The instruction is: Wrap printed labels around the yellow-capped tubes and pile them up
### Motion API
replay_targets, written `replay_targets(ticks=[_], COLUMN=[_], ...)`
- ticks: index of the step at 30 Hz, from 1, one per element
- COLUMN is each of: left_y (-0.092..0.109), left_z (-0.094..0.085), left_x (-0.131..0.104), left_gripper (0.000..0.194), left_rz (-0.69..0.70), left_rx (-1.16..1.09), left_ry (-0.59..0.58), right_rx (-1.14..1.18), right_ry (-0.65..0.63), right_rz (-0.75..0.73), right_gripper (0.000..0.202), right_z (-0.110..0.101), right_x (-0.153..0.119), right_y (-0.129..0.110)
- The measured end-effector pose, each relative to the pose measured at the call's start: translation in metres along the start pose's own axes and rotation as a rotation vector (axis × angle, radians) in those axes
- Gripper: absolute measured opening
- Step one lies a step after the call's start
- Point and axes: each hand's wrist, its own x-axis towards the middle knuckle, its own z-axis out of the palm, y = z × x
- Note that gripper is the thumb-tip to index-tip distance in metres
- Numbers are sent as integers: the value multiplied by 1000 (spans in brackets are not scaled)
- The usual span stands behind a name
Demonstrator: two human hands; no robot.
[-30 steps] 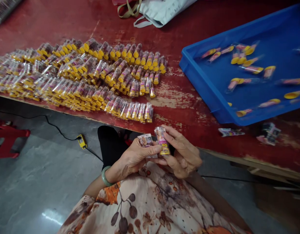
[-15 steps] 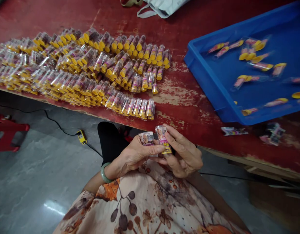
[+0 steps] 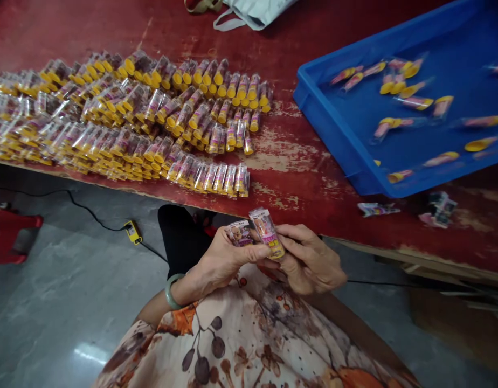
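Low in front of me, my left hand point(image 3: 228, 256) grips a small stack of printed paper slips point(image 3: 239, 233). Its thumb reaches over to the yellow lower end of a small clear tube point(image 3: 266, 230) with a printed label inside or around it; I cannot tell which. My right hand point(image 3: 313, 264) holds that tube from the right, fingers pinched at its side and base. Similar tubes with yellow ends point(image 3: 225, 178) lie in piled rows on the table to the left. My right fingertips partly hide the tube's lower edge.
A blue tray point(image 3: 325, 121) with scattered yellow-and-pink pieces in clear wrap stands at the right on the worn red table point(image 3: 297, 153). Crumpled wrapped bits point(image 3: 438, 210) lie before it. A white bag point(image 3: 257, 13) is at the back. A red stool point(image 3: 14, 231) and a cable with a yellow box point(image 3: 132, 231) are on the floor.
The tube has tilted, its top leaning further left. My right fingers have slid down from its upper side toward its base. The whole view has shifted slightly.
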Motion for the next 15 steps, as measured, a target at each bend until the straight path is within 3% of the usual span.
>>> replay_targets(ticks=[15], left_y=[-5], left_z=[-2], left_x=[0], left_gripper=[24], left_rz=[30], left_rx=[15], left_ry=[-26], right_rx=[-93], right_ry=[-50], right_rz=[-43], right_gripper=[31], right_z=[-5], right_x=[-2], right_y=[0])
